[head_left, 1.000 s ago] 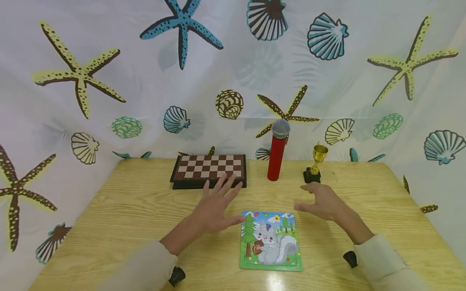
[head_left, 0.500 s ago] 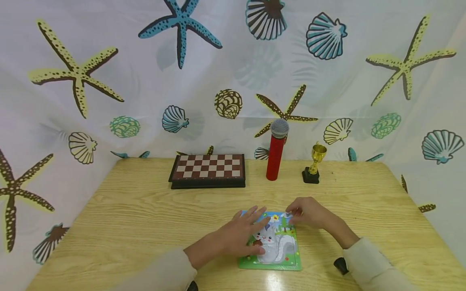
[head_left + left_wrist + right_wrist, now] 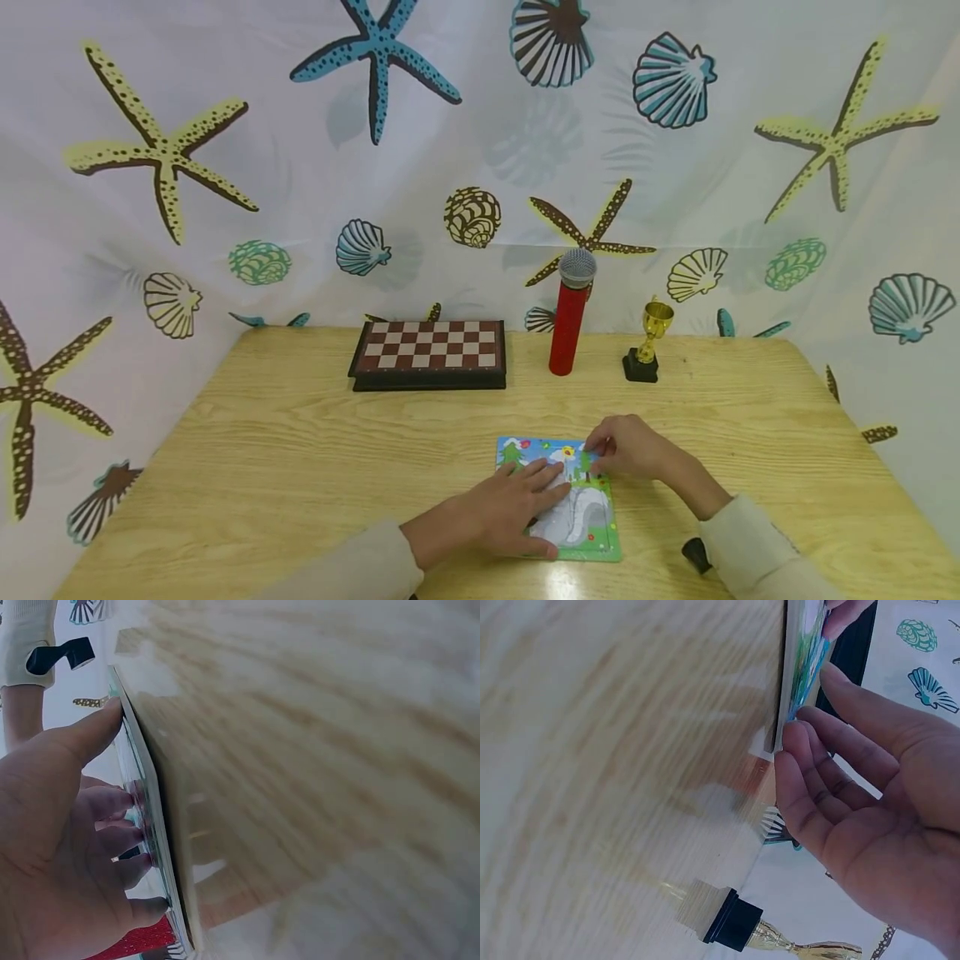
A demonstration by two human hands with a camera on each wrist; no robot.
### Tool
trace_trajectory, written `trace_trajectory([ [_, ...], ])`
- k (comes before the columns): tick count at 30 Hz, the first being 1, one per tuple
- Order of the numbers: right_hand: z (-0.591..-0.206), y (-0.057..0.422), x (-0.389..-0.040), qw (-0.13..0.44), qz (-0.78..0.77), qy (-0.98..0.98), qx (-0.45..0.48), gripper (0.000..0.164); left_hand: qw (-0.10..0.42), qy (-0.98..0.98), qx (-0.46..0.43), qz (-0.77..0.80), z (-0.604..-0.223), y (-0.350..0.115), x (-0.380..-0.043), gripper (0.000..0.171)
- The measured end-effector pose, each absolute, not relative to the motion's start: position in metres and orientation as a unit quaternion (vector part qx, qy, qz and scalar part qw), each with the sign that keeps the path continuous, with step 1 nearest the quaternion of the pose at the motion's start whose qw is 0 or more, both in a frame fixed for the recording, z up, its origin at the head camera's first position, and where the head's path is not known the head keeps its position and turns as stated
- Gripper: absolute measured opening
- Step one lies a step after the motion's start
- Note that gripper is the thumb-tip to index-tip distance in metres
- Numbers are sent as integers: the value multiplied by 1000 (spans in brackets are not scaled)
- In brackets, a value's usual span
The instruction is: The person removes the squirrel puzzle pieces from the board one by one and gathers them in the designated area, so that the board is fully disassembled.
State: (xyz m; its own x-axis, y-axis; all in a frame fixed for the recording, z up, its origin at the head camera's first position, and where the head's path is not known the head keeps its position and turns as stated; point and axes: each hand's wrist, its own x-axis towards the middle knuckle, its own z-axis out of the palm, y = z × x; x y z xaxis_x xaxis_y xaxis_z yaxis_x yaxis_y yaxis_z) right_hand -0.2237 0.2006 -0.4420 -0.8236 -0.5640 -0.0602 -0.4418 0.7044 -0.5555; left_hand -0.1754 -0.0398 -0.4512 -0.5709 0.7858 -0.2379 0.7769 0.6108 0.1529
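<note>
A square squirrel jigsaw puzzle [image 3: 581,517] in a green-and-blue tray lies flat on the table. Across its left and middle part rests my left hand [image 3: 510,508], fingers spread and thumb near the bottom edge. The left wrist view shows the fingertips of that hand [image 3: 75,840] on the puzzle's face. At the top right corner is my right hand [image 3: 630,446], its fingers bent. In the right wrist view, fingertips of this hand [image 3: 885,787] touch the puzzle's corner, and a gap shows between thumb and index finger. The hands hide much of the squirrel picture.
Behind the puzzle stand a folded chessboard box [image 3: 429,354], a red microphone [image 3: 570,329] upright on its end, and a small gold trophy cup [image 3: 649,337] on a black base. A shell-and-starfish cloth [image 3: 420,167] hangs behind the wooden table [image 3: 300,467].
Both hands have come down to the puzzle from above it. Over the last half second the left hand has slid slightly toward the near edge, while the right stays at the top right corner.
</note>
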Motion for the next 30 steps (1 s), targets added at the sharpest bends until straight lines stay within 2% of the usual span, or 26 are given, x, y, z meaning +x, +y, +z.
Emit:
trace_trajectory([
  [22,-439,190,-226,125,-273,930,-213,8,142,888,438,0,-450,-39,-174,79],
  [30,-440,193,-228,115,-276,927,-229,5,154,885,439,10,-447,-40,-172,78],
])
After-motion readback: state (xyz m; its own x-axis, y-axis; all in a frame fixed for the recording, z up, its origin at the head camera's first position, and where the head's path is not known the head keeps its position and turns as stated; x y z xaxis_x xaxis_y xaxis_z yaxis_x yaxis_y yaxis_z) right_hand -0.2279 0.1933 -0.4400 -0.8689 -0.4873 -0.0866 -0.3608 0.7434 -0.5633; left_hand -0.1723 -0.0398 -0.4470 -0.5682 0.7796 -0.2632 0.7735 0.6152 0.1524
